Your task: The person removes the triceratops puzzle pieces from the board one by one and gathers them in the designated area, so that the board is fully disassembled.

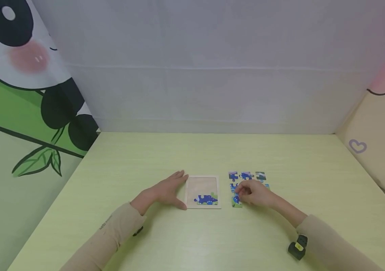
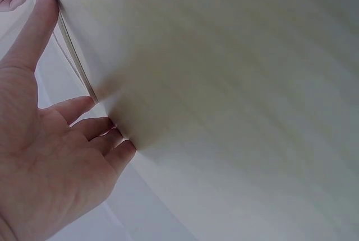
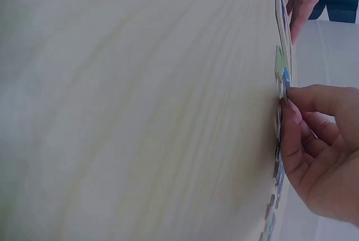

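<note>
A square wooden puzzle tray (image 1: 202,184) with a pale rim lies flat on the table. Joined blue and green pieces (image 1: 207,199) fill part of its lower right. My left hand (image 1: 169,190) is spread along the tray's left side, its thumb at the near corner and straight fingers at the far one; in the left wrist view this hand (image 2: 67,134) touches the tray's edge. To the right, my right hand (image 1: 254,192) pinches a green and blue puzzle piece (image 1: 236,202) at the near left of the loose group. The right wrist view shows thumb and forefinger at that piece (image 3: 281,64).
Several loose puzzle pieces (image 1: 246,175) lie in rows right of the tray, some partly hidden by my right hand. The pale wooden table (image 1: 192,241) meets a white wall (image 1: 206,101) behind. Printed panels (image 1: 26,165) stand at both sides.
</note>
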